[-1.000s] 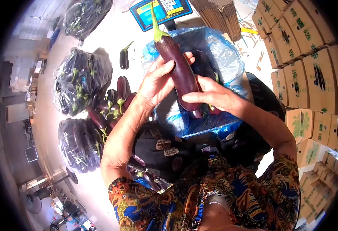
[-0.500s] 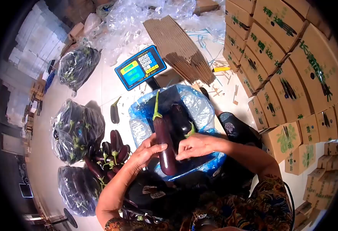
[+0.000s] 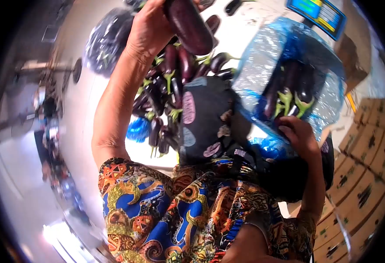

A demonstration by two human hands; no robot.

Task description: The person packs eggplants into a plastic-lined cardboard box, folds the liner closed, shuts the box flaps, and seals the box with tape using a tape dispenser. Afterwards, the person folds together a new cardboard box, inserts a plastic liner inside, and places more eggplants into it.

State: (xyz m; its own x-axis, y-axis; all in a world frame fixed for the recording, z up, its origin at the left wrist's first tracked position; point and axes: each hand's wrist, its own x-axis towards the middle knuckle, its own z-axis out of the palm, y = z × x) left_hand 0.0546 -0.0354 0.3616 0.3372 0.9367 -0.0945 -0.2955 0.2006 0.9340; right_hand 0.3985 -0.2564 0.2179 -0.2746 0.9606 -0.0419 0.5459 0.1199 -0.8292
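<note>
High in the view, my left hand (image 3: 151, 28) is closed around a thick dark purple eggplant (image 3: 191, 28), raised over a pile of eggplants (image 3: 170, 87) on the floor. My right hand (image 3: 298, 133) is at the near edge of a blue plastic bag (image 3: 256, 65), its fingers curled beside the green stem ends of eggplants. What those fingers grip is partly hidden. Inside the open bag lie several eggplants (image 3: 305, 83) side by side, green caps towards me.
A digital scale display (image 3: 322, 15) stands beyond the bag. Stacked cardboard boxes (image 3: 363, 175) rise on the right. A filled clear bag (image 3: 109, 41) sits at the upper left. Another blue plastic bag (image 3: 138, 130) lies by the pile, next to my dark-clothed leg (image 3: 205, 118).
My view has swung left and down towards the floor pile. The left hand has moved away from the bag, while my right hand is now at the bag's near edge.
</note>
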